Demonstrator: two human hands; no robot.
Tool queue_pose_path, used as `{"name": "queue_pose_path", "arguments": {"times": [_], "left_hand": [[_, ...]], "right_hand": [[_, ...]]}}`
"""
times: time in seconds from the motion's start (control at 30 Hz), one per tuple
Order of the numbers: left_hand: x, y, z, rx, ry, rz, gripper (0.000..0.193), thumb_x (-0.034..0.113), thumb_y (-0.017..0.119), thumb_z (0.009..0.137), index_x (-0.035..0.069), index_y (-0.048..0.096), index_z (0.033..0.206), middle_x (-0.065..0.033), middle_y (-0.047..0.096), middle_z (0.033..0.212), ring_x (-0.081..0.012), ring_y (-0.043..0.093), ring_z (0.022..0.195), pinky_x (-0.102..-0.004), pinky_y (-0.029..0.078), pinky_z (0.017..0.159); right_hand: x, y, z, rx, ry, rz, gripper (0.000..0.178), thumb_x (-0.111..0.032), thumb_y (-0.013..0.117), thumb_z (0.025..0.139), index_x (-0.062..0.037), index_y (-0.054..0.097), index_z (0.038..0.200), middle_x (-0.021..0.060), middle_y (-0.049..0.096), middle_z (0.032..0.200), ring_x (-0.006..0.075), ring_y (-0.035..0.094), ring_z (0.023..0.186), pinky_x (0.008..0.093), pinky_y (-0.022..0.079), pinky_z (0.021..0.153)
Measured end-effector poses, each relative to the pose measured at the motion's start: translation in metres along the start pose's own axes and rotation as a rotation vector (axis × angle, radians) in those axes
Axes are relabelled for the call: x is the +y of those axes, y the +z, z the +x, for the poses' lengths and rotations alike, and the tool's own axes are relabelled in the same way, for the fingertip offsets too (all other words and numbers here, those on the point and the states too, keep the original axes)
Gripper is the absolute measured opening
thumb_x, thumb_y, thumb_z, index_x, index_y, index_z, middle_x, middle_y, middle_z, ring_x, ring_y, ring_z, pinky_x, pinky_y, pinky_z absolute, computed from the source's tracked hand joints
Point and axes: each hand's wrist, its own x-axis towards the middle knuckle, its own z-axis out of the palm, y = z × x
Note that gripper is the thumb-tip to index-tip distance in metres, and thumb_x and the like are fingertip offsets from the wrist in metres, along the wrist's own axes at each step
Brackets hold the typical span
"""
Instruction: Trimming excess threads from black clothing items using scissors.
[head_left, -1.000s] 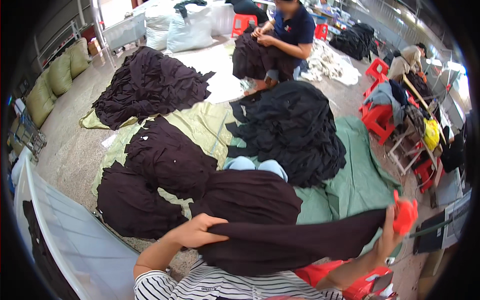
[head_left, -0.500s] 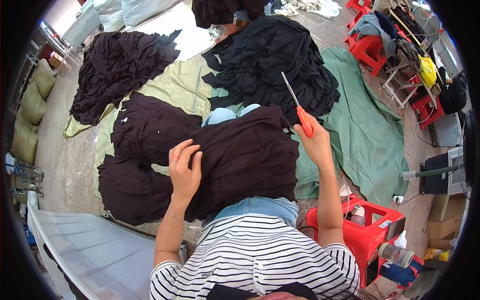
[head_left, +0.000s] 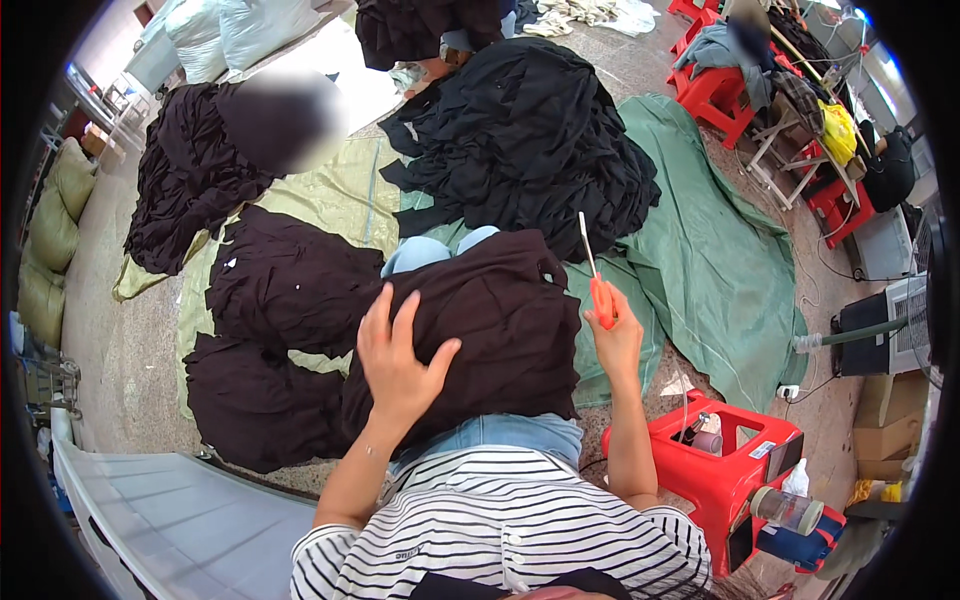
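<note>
Dark brown cloth lies spread across my lap and thighs. My left hand rests on or just over its left part, palm down with the fingers spread, holding nothing. My right hand is closed around the orange handle of a pair of scissors, beside the cloth's right edge. Their thin metal blades point up and away from me and look closed together. To the left of my lap lie two more bundles of the same dark cloth, a far one and a near one.
A large black cloth heap lies ahead, a brown heap far left. Green sheeting covers the floor at right. A red stool holding a bottle stands close by my right side; a pale grey panel is at near left.
My left hand has spread its fingers and shifted slightly right over the cloth. My right hand has lowered, bringing the scissors down and more upright. The whole view has shifted a little.
</note>
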Motion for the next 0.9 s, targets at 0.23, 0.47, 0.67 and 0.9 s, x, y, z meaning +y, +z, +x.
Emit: {"name": "queue_pose_path", "arguments": {"times": [0.23, 0.47, 0.67, 0.9], "left_hand": [[-0.015, 0.0, -0.061, 0.123, -0.197, -0.087, 0.043, 0.023, 0.082, 0.075, 0.008, 0.065, 0.112, -0.0089, 0.061, 0.109, -0.0314, 0.056, 0.102, -0.0438, 0.042, 0.088], [-0.011, 0.014, -0.05, 0.177, -0.105, -0.135, 0.013, 0.005, 0.074, 0.078, 0.009, 0.064, 0.086, -0.0039, 0.063, 0.095, -0.0281, 0.059, 0.092, -0.0412, 0.043, 0.079], [-0.024, 0.019, -0.057, 0.193, -0.456, -0.478, 0.009, 0.005, 0.06, 0.095, 0.002, 0.051, 0.097, -0.0127, 0.063, 0.084, -0.0327, 0.066, 0.085, -0.0339, 0.048, 0.068], [0.003, -0.121, -0.032, 0.014, -0.297, -1.007, 0.007, 0.005, 0.059, 0.098, 0.002, 0.059, 0.091, 0.0002, 0.055, 0.079, -0.005, 0.046, 0.07, -0.0209, 0.039, 0.064]], "right_hand": [[0.014, 0.076, 0.054, 0.029, -0.191, -0.007, 0.068, -0.002, 0.076, 0.074, -0.0104, 0.054, 0.139, 0.0217, 0.068, 0.116, 0.0393, 0.066, 0.108, 0.0431, 0.053, 0.09], [0.013, 0.092, 0.084, 0.16, -0.197, -0.026, 0.049, 0.007, 0.062, 0.075, -0.0144, 0.064, 0.12, 0.0182, 0.071, 0.104, 0.0405, 0.068, 0.097, 0.0454, 0.053, 0.082], [-0.021, 0.035, 0.086, 0.404, -0.411, 0.014, 0.047, 0.01, 0.053, 0.076, -0.01, 0.061, 0.118, 0.0141, 0.067, 0.105, 0.0338, 0.068, 0.096, 0.0387, 0.052, 0.085], [-0.081, -0.063, 0.057, 0.766, -0.606, 0.213, 0.025, -0.006, 0.054, 0.1, 0.0016, 0.056, 0.124, 0.0141, 0.066, 0.11, 0.0219, 0.063, 0.099, 0.0348, 0.05, 0.09]]}}
